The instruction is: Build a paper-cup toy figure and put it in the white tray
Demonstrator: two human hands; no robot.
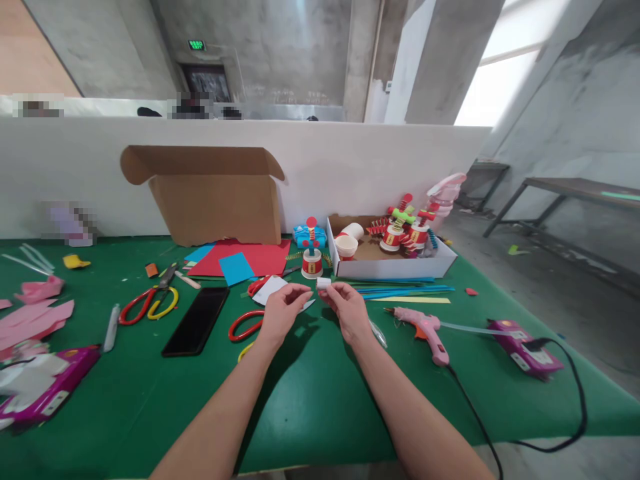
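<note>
Both my hands are raised together over the middle of the green table (320, 400). My right hand (346, 308) pinches a small white roll or tube (324, 283) at its fingertips. My left hand (283, 311) is curled closed just left of it, fingers pinched on a thin white piece I cannot make out. Below the hands lie a white paper shape (270, 289) and red-handled scissors (246, 327). A small red and white cup figure (312, 261) stands just beyond them.
A pink glue gun (425, 327) with black cord lies to the right. A black phone (196, 320) and red-yellow scissors (149, 304) lie left. A white box (390, 267) holds finished cup figures. An open cardboard box (215, 193) stands by the white partition. Red paper (255, 257), pink scraps (30, 320).
</note>
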